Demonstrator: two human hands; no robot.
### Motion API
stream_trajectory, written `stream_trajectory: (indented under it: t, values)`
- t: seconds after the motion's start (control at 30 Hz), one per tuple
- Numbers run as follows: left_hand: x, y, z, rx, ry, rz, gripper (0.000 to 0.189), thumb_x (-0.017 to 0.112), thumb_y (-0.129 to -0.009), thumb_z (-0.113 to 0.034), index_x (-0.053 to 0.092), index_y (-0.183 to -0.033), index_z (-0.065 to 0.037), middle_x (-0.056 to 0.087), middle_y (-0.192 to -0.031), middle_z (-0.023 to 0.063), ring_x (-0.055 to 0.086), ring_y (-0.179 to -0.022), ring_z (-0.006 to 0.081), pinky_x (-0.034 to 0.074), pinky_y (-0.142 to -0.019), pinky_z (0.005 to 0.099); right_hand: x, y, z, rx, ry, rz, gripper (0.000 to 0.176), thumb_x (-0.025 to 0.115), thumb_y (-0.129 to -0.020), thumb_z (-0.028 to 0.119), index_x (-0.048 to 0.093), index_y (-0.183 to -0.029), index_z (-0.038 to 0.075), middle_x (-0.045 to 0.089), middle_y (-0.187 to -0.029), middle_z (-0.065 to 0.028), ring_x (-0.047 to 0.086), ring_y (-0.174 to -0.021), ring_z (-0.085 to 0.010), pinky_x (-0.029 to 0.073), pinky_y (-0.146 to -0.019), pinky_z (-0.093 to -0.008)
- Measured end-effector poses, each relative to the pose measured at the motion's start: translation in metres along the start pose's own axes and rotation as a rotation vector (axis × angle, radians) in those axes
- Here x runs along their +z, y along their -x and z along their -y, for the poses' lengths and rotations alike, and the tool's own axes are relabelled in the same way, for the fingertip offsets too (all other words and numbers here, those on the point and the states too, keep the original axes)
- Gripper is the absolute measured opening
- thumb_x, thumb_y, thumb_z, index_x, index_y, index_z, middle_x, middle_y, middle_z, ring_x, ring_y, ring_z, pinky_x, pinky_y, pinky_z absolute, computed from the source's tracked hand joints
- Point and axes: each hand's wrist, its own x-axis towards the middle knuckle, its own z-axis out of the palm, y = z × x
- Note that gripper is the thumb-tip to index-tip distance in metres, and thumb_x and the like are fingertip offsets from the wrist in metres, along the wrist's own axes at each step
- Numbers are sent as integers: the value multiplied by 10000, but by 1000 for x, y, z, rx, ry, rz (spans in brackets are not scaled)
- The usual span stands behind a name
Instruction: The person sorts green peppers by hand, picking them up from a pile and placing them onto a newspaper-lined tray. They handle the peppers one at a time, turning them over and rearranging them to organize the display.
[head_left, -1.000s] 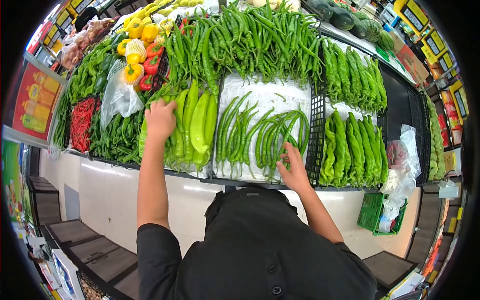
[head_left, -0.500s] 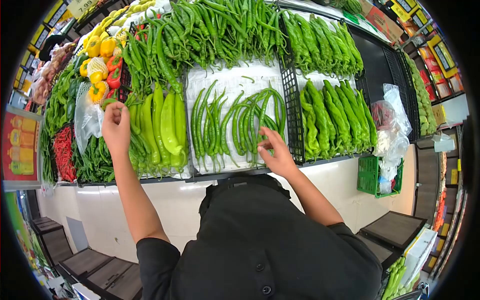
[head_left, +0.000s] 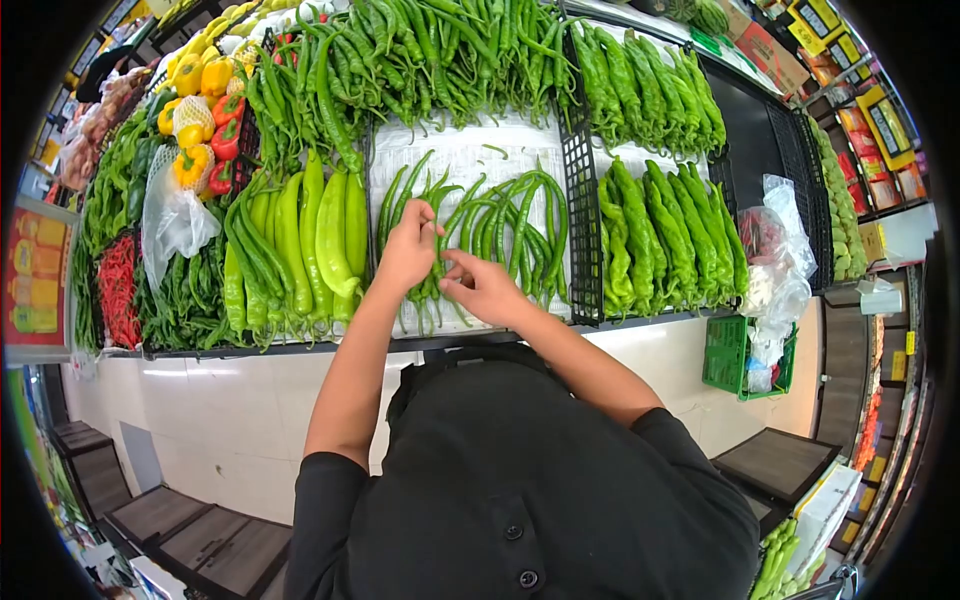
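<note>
My left hand (head_left: 408, 247) is over the left bunch of long green chillies (head_left: 432, 290) on the white-lined tray. Its fingers are curled together, and what they hold, if anything, is hidden. Just to its right, my right hand (head_left: 487, 290) is above the same chillies with thumb and forefinger a little apart and bent. No item shows between those fingers. More curved green chillies (head_left: 520, 235) lie side by side to the right, tips towards me. A small loose chilli (head_left: 494, 149) rests higher on the white lining (head_left: 450, 152).
Pale green peppers (head_left: 335, 235) lie to the left, beside red chillies (head_left: 120, 300) and a clear plastic bag (head_left: 175, 225). Black crate walls (head_left: 582, 190) separate wrinkled green peppers (head_left: 680, 230) on the right. A heap of green peppers (head_left: 420, 60) fills the back. A green basket (head_left: 725, 355) stands right.
My left hand has moved right, from beside the pale peppers to the chilli tray. My right hand has shifted left towards it. The view has moved slightly.
</note>
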Motion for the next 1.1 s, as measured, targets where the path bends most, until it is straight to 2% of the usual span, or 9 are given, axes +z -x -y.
stream_trajectory:
  t: [0.13, 0.23, 0.33, 0.37, 0.47, 0.5, 0.6, 0.9, 1.1]
  values:
    - [2, -12, 30, -11, 10, -70, 152, 473, -990, -3, 457, -1134, -50, 676, -948, 181, 689, -853, 298, 516, -783, 386, 9, -14, -26, 11, 41, -39, 436, 703, -898, 153, 597, -1281, -25, 711, -824, -150, 642, -650, -220, 504, -628, -366]
    - [7, -16, 25, -74, -43, 11, 157, 514, -976, 27, 464, -1108, -42, 646, -974, 134, 653, -944, 213, 503, -820, 345, 9, -14, -37, 0, 112, -111, 426, 702, -872, 118, 609, -1264, -21, 702, -799, -168, 654, -656, -273, 506, -634, -388]
    - [16, -20, 31, -76, -180, 72, 175, 559, -959, 7, 487, -1112, -37, 647, -996, 144, 663, -983, 243, 508, -839, 355, 5, -13, -42, -4, 219, -149, 435, 693, -849, 84, 610, -1264, -18, 704, -796, -183, 669, -690, -346, 515, -660, -431]
    - [19, -18, 34, -61, -209, 65, 223, 589, -946, -20, 531, -1160, -35, 666, -1048, 174, 666, -988, 291, 513, -867, 380, 3, -13, -43, -1, 258, -151, 442, 690, -843, 73, 609, -1268, -18, 705, -796, -187, 674, -705, -371, 519, -672, -448]
    - [23, -10, 42, 4, -205, 82, 239, 576, -923, -29, 587, -1162, -31, 678, -1107, 247, 655, -1051, 421, 516, -898, 464, 2, -15, -44, 35, 353, -122, 473, 684, -834, 59, 573, -1287, -23, 707, -806, -208, 677, -762, -416, 527, -715, -499]
    - [25, -7, 43, -1, -209, 93, 285, 566, -921, -34, 618, -1200, 1, 670, -1152, 259, 643, -1084, 425, 509, -945, 465, 3, -16, -45, 34, 369, -113, 479, 688, -833, 61, 555, -1285, -26, 705, -810, -216, 679, -775, -421, 528, -723, -508]
    - [25, -4, 47, 19, -300, 165, 353, 562, -946, -49, 605, -1291, 7, 677, -1164, 241, 672, -1050, 351, 515, -934, 403, 7, -19, -49, 39, 415, -86, 476, 698, -829, 68, 507, -1253, -30, 699, -823, -238, 681, -808, -436, 532, -742, -528]
    - [21, 1, 42, 14, -305, 216, 371, 516, -960, -58, 598, -1312, 24, 643, -1273, 260, 637, -1148, 379, 485, -998, 399, 10, -24, -60, -5, 402, -56, 346, 723, -820, 73, 479, -1057, 6, 671, -787, -223, 660, -784, -448, 505, -695, -522]
    - [23, 11, 45, -235, -120, 243, 428, 495, -984, -67, 416, -1399, 0, 594, -1307, 285, 625, -1157, 364, 477, -982, 403, 9, -14, -54, -28, 349, -101, 313, 721, -824, 47, 486, -1029, 21, 649, -765, -198, 647, -744, -431, 492, -663, -508]
